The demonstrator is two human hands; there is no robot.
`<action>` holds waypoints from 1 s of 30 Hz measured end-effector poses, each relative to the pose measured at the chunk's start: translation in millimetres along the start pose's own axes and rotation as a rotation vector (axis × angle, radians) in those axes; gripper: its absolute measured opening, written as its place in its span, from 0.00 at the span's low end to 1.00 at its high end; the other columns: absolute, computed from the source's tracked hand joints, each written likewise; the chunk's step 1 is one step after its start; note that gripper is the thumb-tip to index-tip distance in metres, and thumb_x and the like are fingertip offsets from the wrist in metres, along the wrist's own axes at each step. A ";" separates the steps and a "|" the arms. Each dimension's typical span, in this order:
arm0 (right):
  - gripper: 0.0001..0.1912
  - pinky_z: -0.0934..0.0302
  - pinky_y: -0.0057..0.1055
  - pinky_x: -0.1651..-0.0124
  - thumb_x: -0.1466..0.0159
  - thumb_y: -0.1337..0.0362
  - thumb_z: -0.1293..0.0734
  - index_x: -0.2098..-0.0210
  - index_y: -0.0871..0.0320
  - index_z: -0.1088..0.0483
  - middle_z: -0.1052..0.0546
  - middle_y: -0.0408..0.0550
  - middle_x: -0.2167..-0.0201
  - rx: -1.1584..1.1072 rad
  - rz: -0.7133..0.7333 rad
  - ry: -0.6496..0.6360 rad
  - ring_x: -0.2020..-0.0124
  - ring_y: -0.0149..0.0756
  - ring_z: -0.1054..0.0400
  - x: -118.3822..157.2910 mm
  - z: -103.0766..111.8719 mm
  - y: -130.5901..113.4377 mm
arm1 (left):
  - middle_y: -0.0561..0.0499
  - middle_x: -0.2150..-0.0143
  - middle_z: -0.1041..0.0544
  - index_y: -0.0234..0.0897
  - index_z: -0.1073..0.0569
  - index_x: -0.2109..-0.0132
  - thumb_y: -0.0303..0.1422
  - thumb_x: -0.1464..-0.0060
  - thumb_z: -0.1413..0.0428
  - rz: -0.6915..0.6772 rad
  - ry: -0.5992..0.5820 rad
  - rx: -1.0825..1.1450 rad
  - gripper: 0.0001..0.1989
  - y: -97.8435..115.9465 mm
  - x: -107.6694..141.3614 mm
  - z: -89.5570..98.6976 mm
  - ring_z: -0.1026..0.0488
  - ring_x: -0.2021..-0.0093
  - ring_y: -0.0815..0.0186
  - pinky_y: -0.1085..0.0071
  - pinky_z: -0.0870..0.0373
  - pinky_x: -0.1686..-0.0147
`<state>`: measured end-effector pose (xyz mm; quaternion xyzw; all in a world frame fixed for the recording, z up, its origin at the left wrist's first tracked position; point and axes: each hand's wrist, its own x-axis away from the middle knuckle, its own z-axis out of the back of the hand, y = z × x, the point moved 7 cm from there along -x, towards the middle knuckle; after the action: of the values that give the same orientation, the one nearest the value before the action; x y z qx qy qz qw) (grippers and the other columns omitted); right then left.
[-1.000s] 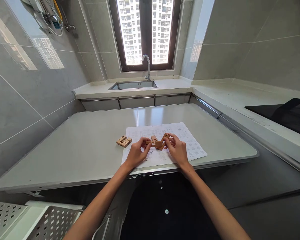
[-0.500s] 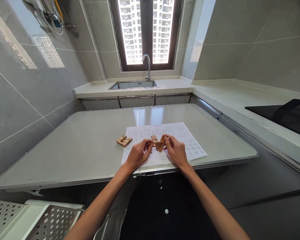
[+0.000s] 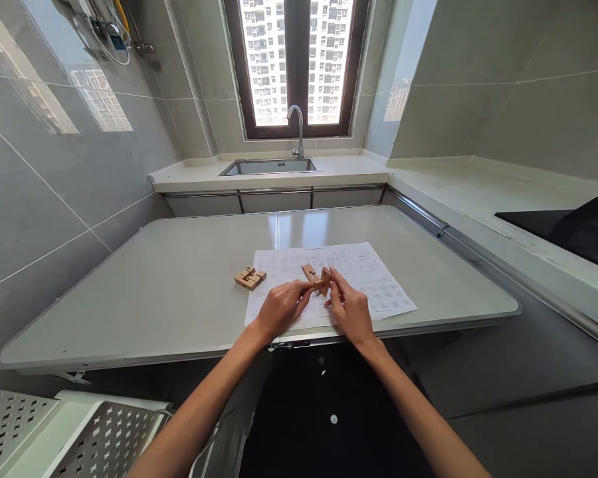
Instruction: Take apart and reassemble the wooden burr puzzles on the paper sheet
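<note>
Over a printed sheet (image 3: pixel 389 290), both my hands meet at small notched wooden puzzle pieces (image 3: pixel 323 280). The fingertips of my left hand (image 3: pixel 284 307) are closed on the left end of one piece. My right hand (image 3: pixel 351 311) pinches the right-hand piece, which is held tilted. The two held pieces touch or cross; my fingers partly hide the joint. Just behind them another notched wooden piece (image 3: pixel 307 271) shows above the sheet. Left of my left hand, a flat cluster of wooden puzzle pieces (image 3: pixel 250 279) lies on the table, by the sheet's edge.
The sheet lies near the front edge of a pale folding table (image 3: pixel 129 292). Beyond it is a counter with a steel sink (image 3: pixel 269 167) and a faucet (image 3: pixel 299 129). A black bag (image 3: pixel 573 226) rests on the right counter. A white perforated rack (image 3: pixel 104 438) stands at lower left.
My left fingers have shifted along their piece toward the right hand, and the held pieces have turned and come closer together. The view has moved slightly.
</note>
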<state>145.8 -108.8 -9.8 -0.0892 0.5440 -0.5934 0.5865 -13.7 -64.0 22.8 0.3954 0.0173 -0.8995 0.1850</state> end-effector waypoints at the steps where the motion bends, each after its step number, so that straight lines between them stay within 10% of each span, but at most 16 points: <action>1: 0.25 0.25 0.36 0.60 0.25 0.59 0.43 0.33 0.60 0.32 0.14 0.54 0.55 -0.016 -0.008 0.001 0.72 0.41 0.19 1.5 -0.7 -1.6 | 0.48 0.62 0.17 0.38 0.29 0.50 0.31 0.29 0.47 0.009 0.004 0.011 0.04 -0.6 0.2 0.6 0.18 0.67 0.62 0.66 0.24 0.66; 17: 0.26 0.25 0.43 0.48 0.24 0.55 0.40 0.29 0.53 0.36 0.17 0.50 0.49 -0.326 -0.091 -0.146 0.59 0.42 0.19 -1.9 -10.7 -2.7 | 0.52 0.67 0.19 0.38 0.28 0.54 0.42 0.32 0.42 0.543 0.179 0.550 0.11 -38.0 4.8 6.4 0.18 0.69 0.65 0.68 0.22 0.66; 30: 0.27 0.26 0.40 0.52 0.24 0.59 0.41 0.27 0.53 0.39 0.17 0.51 0.54 -0.140 0.077 -0.149 0.57 0.44 0.19 0.1 -10.9 -13.2 | 0.53 0.71 0.21 0.37 0.28 0.55 0.42 0.33 0.41 0.591 0.126 0.679 0.12 -39.3 4.5 1.5 0.20 0.71 0.65 0.67 0.24 0.66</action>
<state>129.7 -106.7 -4.3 -0.1532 0.5421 -0.5227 0.6399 -31.1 -29.2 16.1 0.4755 -0.3811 -0.7371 0.2921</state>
